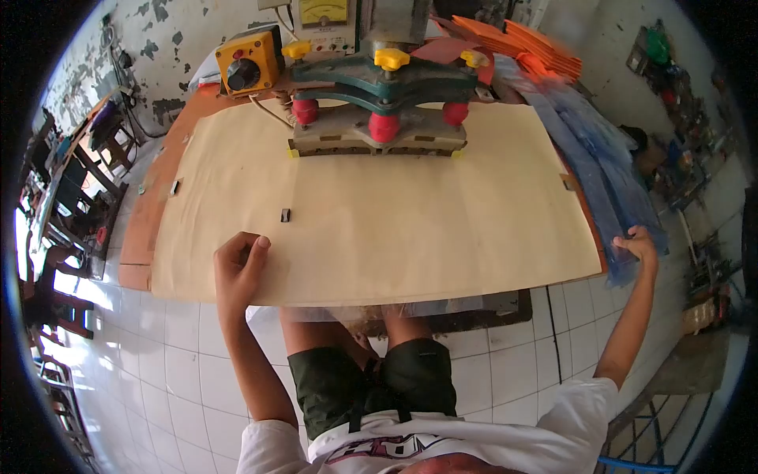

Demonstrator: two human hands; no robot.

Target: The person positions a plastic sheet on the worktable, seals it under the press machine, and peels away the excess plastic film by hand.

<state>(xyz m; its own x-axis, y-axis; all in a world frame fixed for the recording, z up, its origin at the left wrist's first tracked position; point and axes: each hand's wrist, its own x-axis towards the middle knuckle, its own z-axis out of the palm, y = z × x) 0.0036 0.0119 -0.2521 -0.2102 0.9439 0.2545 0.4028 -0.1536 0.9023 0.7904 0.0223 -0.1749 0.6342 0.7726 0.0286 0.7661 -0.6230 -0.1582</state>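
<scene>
A wide cream sheet (379,237) covers the worktable before me, with a small dark piece (285,215) lying on it. My left hand (239,268) rests at the sheet's near left part, fingers curled in and thumb up; whatever may be inside the curl is hidden. Out at the right, my right hand (641,246) is closed at the near end of a pile of clear blue plastic sheets (588,158), its fingers pinching at the plastic. Over the far part of the cream sheet stands a green press head (383,83) with a long grey bar (379,136) below it.
A yellow control box (249,63) with a black knob stands left of the press, near a meter panel (324,16). Orange folded sheets (513,47) are stacked behind at the right. The table's orange edge (138,237) shows at the left. A blue metal frame (643,462) stands at lower right.
</scene>
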